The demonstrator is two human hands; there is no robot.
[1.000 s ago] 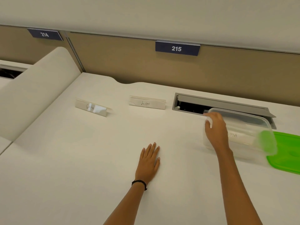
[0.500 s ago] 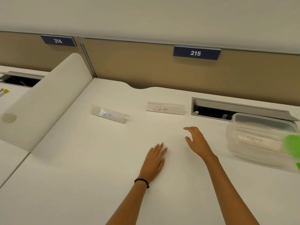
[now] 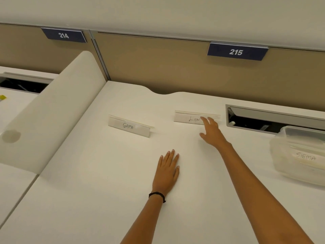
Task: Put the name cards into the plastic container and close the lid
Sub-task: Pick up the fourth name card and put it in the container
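The right hand (image 3: 213, 132), grip open, has its fingers at the Lion card (image 3: 188, 118). The card runs left to right near the counter's (image 3: 105, 173) back edge. The left hand (image 3: 167, 171) lies flat, grip open.

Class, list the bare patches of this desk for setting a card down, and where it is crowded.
Bare: the white desk between the clear GAMA name card and the flat left hand, and leftward to the white divider. Crowded: around the clear LION name card, where the right hand reaches, and by the clear plastic container.
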